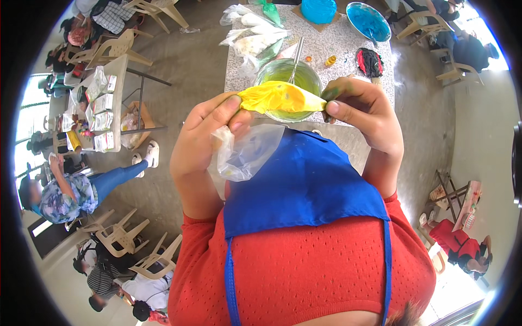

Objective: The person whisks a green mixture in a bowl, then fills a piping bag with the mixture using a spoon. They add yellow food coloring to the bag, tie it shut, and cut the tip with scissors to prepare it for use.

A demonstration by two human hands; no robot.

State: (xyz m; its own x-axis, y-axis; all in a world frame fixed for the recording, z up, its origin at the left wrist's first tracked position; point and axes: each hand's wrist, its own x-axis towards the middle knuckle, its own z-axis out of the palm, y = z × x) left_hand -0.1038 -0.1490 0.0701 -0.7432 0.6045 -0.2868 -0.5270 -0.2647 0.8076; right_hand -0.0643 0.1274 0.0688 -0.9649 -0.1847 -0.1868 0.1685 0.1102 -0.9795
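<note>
A plastic piping bag filled with yellow icing point(285, 98) is stretched level between my two hands, in front of my blue apron. My left hand point(215, 122) is closed round its wide end, and the bag's loose clear plastic hangs below that hand. With thumb and fingers, my right hand point(364, 108) pinches the narrow tip; its fingertips are stained dark green. Just beyond and partly hidden by the yellow bag stands a bowl point(265, 70) of green icing. A metal utensil point(297, 57) leans in it, its lower end hidden.
On the speckled table point(239, 76) lie white and green piping bags point(254, 35), a small yellow bottle point(330, 61) and a black-and-red bundle point(370, 62). Farther back are a blue cake point(319, 10) and a blue icing bowl point(356, 19). People and chairs point(122, 233) are around.
</note>
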